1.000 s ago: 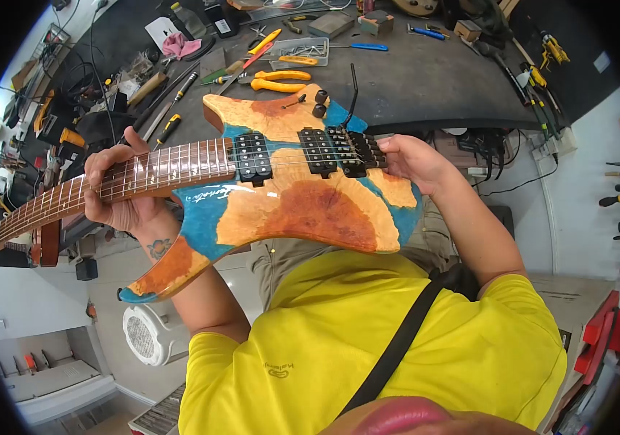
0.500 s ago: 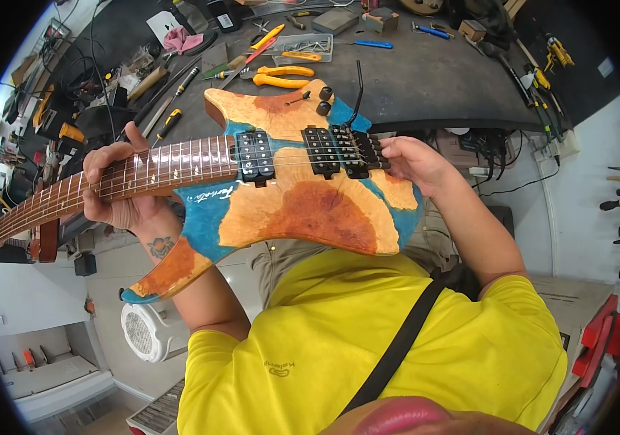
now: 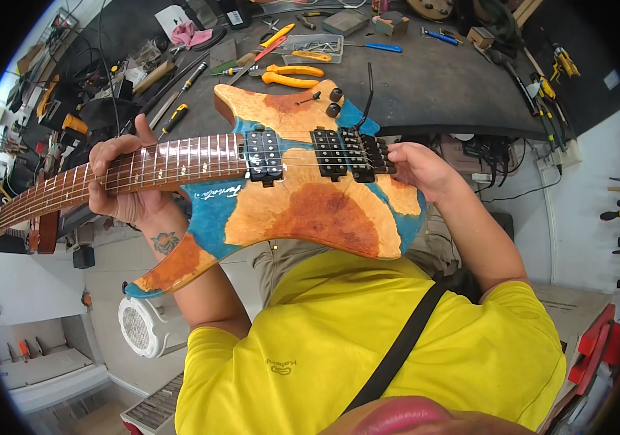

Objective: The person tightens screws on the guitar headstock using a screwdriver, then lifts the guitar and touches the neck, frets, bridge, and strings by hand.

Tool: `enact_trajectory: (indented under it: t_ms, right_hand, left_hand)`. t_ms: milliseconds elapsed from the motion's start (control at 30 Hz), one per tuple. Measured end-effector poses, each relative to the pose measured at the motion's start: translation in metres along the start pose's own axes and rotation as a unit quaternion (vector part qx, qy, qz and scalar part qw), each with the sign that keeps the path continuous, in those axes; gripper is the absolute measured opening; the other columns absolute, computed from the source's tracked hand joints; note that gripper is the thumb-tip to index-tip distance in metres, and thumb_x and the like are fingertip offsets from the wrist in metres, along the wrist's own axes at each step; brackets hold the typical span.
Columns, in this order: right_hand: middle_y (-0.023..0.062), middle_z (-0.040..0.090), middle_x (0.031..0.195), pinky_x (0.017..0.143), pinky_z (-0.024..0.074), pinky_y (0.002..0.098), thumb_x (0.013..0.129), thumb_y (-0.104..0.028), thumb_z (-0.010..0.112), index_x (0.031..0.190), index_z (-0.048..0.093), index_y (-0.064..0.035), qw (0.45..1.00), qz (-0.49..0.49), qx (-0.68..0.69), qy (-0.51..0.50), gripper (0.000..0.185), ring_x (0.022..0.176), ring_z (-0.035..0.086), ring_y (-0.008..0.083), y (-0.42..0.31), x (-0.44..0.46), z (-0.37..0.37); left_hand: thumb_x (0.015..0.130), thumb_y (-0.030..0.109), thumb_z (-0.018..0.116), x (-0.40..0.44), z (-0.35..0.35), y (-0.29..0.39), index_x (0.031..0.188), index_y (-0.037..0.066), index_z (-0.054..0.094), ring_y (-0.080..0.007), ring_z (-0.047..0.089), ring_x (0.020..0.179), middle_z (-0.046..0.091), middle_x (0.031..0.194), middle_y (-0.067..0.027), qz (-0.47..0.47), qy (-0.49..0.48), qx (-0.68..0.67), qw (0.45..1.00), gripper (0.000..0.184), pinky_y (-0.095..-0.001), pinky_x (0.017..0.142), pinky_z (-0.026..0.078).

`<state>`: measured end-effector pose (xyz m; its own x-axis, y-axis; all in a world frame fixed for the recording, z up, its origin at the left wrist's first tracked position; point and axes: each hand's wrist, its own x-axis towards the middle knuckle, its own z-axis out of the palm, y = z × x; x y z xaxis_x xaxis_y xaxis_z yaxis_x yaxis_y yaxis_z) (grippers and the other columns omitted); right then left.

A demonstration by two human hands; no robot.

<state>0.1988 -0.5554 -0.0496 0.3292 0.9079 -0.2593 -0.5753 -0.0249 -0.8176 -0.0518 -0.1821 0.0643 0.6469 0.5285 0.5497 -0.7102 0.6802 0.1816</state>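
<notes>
An electric guitar with a wood-and-blue body lies face up across my lap, its neck pointing left. My left hand wraps round the neck from beneath, thumb along the upper side and fingertips over the lower edge of the fretboard. At the other end, my right hand grips the body's edge beside the black bridge, its fingers partly hidden by the guitar. A tremolo arm rises from the bridge. Two black pickups sit under the strings.
A dark workbench spans the far side. On it lie orange-handled pliers, a screwdriver, a clear tray of small parts and a blue-handled tool. Tools hang on the right wall. A white round-faced appliance stands on the floor.
The whole view has shifted slightly, so bench and guitar both appear a little further right. Both hands keep their hold on the guitar.
</notes>
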Motion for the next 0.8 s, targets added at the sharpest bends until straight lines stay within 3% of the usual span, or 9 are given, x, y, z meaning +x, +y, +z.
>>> enact_trajectory:
  t_ms: [67, 267, 333, 400, 533, 600, 633, 700, 800]
  right_hand:
    - [0.0110, 0.074, 0.109, 0.087, 0.0574, 0.0332, 0.096, -0.013, 0.051, 0.115, 0.067, 0.0047, 1.000, 0.004, 0.001, 0.008, 0.030, 0.095, 0.071, 0.0187, 0.008, 0.005, -0.018]
    - [0.0110, 0.073, 0.106, 0.085, 0.0576, 0.0329, 0.097, -0.014, 0.053, 0.111, 0.067, 0.0056, 1.000, -0.012, 0.023, -0.009, 0.028, 0.092, 0.071, 0.0176, -0.011, -0.007, 0.020]
    - [0.0100, 0.074, 0.106, 0.083, 0.0572, 0.0324, 0.097, -0.015, 0.054, 0.112, 0.067, 0.0045, 1.000, -0.008, 0.011, -0.005, 0.028, 0.092, 0.071, 0.0167, -0.007, -0.005, 0.014]
    - [0.0089, 0.074, 0.106, 0.081, 0.0567, 0.0318, 0.098, -0.016, 0.055, 0.113, 0.068, 0.0035, 1.000, -0.003, -0.004, -0.008, 0.028, 0.091, 0.070, 0.0158, 0.003, -0.002, -0.002]
    - [0.0036, 0.074, 0.108, 0.077, 0.0528, 0.0290, 0.100, -0.019, 0.056, 0.119, 0.069, -0.0024, 0.998, -0.017, -0.059, 0.013, 0.028, 0.091, 0.069, 0.0127, 0.011, 0.003, -0.023]
    - [0.0087, 0.073, 0.118, 0.091, 0.0544, 0.0316, 0.100, -0.019, 0.054, 0.126, 0.066, 0.0026, 0.998, -0.037, -0.041, 0.003, 0.035, 0.105, 0.070, 0.0174, 0.000, -0.003, 0.010]
    - [0.0116, 0.072, 0.123, 0.097, 0.0540, 0.0324, 0.098, -0.017, 0.053, 0.129, 0.063, 0.0060, 0.999, -0.025, 0.035, -0.028, 0.039, 0.111, 0.069, 0.0200, 0.000, -0.001, 0.014]
    - [0.0130, 0.072, 0.122, 0.098, 0.0542, 0.0344, 0.093, -0.018, 0.055, 0.127, 0.063, 0.0072, 0.997, -0.027, -0.017, -0.064, 0.043, 0.111, 0.069, 0.0215, -0.003, 0.000, 0.015]
    - [0.0141, 0.073, 0.121, 0.099, 0.0539, 0.0350, 0.093, -0.019, 0.055, 0.126, 0.064, 0.0081, 0.998, -0.021, -0.042, -0.038, 0.044, 0.111, 0.070, 0.0223, 0.006, 0.005, -0.005]
  left_hand:
    - [0.075, 0.008, 0.081, 0.000, -0.003, 0.001, 0.083, 0.017, 0.058, -0.0189, 0.069, 0.105, 0.072, 0.087, 0.0030, -0.046, -0.043, -0.035, 0.997, 0.026, -0.0631, 0.126, 0.022]
    - [0.075, 0.008, 0.082, 0.000, -0.002, 0.000, 0.084, 0.017, 0.059, -0.0193, 0.069, 0.105, 0.072, 0.087, 0.0030, -0.041, -0.054, -0.031, 0.997, 0.026, -0.0631, 0.126, 0.021]
    - [0.075, 0.008, 0.081, -0.001, 0.001, -0.001, 0.085, 0.017, 0.059, -0.0192, 0.069, 0.105, 0.072, 0.088, 0.0028, -0.039, -0.059, -0.026, 0.997, 0.026, -0.0628, 0.127, 0.021]
    - [0.074, 0.006, 0.079, -0.003, 0.005, -0.002, 0.088, 0.016, 0.059, -0.0138, 0.070, 0.097, 0.069, 0.084, 0.0050, 0.001, -0.019, 0.024, 1.000, 0.027, -0.0651, 0.124, 0.025]
    - [0.078, 0.008, 0.075, -0.007, 0.014, -0.011, 0.089, 0.014, 0.058, -0.0141, 0.071, 0.099, 0.068, 0.086, 0.0045, 0.026, -0.034, 0.080, 0.996, 0.021, -0.0665, 0.123, 0.025]
    - [0.082, 0.012, 0.074, -0.005, 0.009, -0.011, 0.091, 0.012, 0.061, -0.0184, 0.072, 0.101, 0.070, 0.089, 0.0007, 0.048, -0.066, 0.119, 0.990, 0.016, -0.0700, 0.119, 0.031]
    - [0.084, 0.015, 0.074, -0.003, 0.004, -0.010, 0.094, 0.010, 0.064, -0.0224, 0.073, 0.104, 0.073, 0.091, -0.0028, 0.056, -0.102, 0.140, 0.983, 0.015, -0.0731, 0.114, 0.036]
    - [0.085, 0.016, 0.075, -0.003, -0.002, -0.010, 0.096, 0.010, 0.064, -0.0237, 0.074, 0.104, 0.073, 0.091, -0.0040, 0.058, -0.109, 0.093, 0.988, 0.016, -0.0727, 0.113, 0.039]
    - [0.085, 0.014, 0.075, -0.004, 0.000, -0.012, 0.098, 0.011, 0.064, -0.0248, 0.074, 0.104, 0.073, 0.091, -0.0030, 0.063, -0.111, 0.103, 0.986, 0.017, -0.0715, 0.113, 0.040]
